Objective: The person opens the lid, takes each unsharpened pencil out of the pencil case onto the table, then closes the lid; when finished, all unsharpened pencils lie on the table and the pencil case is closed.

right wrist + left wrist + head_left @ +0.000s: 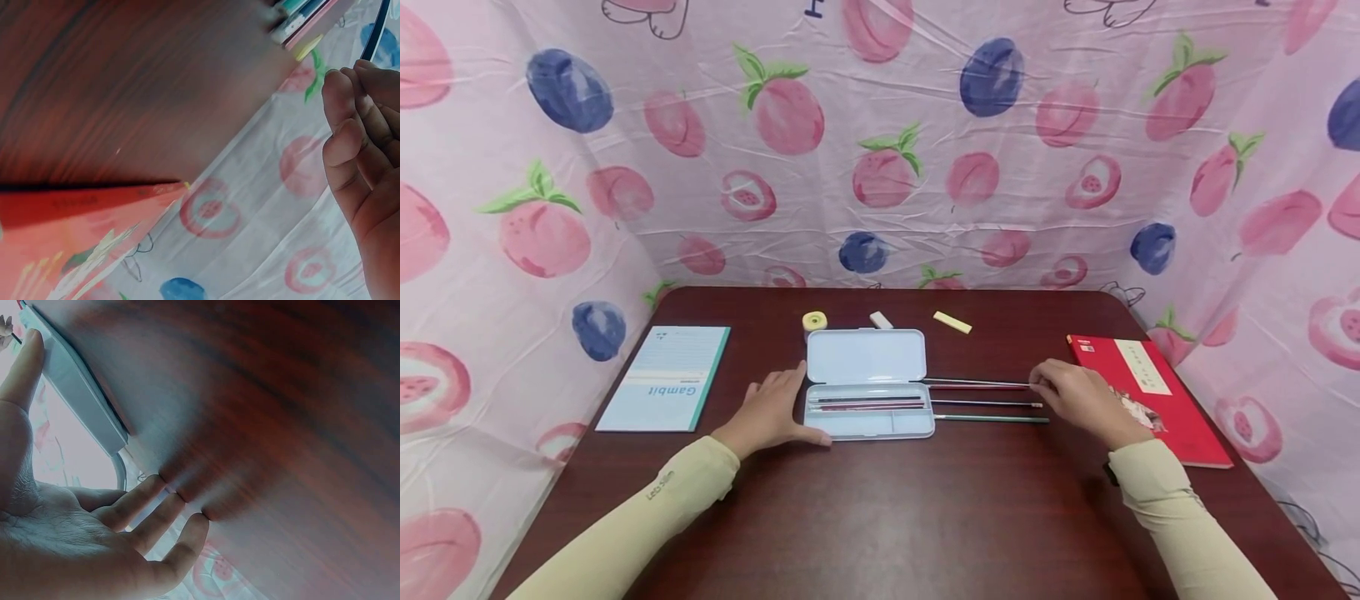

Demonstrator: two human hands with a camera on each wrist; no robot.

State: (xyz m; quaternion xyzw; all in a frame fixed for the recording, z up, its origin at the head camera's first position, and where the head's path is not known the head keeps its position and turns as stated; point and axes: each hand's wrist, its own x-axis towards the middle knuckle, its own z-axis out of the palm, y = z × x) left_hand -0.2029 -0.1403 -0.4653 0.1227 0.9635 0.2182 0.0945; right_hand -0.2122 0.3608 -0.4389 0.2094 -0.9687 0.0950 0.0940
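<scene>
A light blue pencil case (pixel 865 357) lies with its lid raised and several pencils (pixel 868 406) in its upper compartment. My left hand (pixel 772 411) spreads around the case's left end, its thumb at the front corner and its other fingertips on the table. Between thumb and fingers, my right hand (pixel 1067 396) pinches the end of a dark pencil (pixel 376 31), which extends left towards the case. Just below it on the table lie a red pencil, a dark blue pencil (pixel 985 403) with an eraser tip, and a green pencil (pixel 992 418).
Behind the case are a yellow tape roll (pixel 815 321), a white eraser (pixel 881 320) and a yellow strip (pixel 952 322). A pale blue notebook (pixel 662 379) lies at left, a red book (pixel 1150 400) at right. Fruit-printed cloth (pixel 910 200) hangs around the table.
</scene>
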